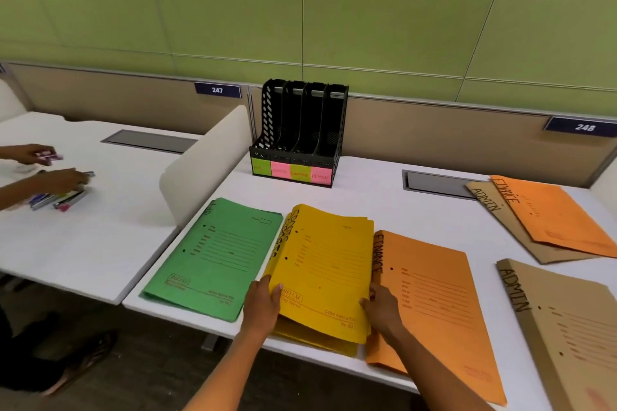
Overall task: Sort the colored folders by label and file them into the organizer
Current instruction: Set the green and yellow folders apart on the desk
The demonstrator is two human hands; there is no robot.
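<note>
**Desk editor:** What did the frame show at the white desk (367, 210)?

**Photographer:** A person leaned over a stack of yellow folders (324, 274) marked "SPORTS" on the spine. The left hand (262, 305) gripped the stack's near left edge, thumb on top and fingers curled beneath. The right hand (380, 307) clasped the near right edge in the same way. The top folder's near end was raised off the yellow ones under it.

**Desk editor:** And the other folders?

**Photographer:** A green folder (213, 257) lay flat just left of the yellow stack, touching it. An orange folder (434, 304) labelled "FINANCE" lay just right, its near end hanging past the desk edge. At far right sat a brown folder (561, 330) marked "ADMIN". Farther back on the right, a second orange "FINANCE" folder (551, 213) overlapped a second brown "ADMIN" folder (507, 220).

**Desk editor:** Where was the organizer?

**Photographer:** The black organizer (300, 133) stood upright at the back of the desk, against the partition, well apart from the folders. Its four slots were empty, each fronted by a green or pink sticky label (290, 172); the writing was too blurred to read fully.

**Desk editor:** Anyone else?

**Photographer:** Another person's hands (50, 170) handled markers (60, 197) on the neighbouring desk, beyond a white divider (203, 163).
</note>
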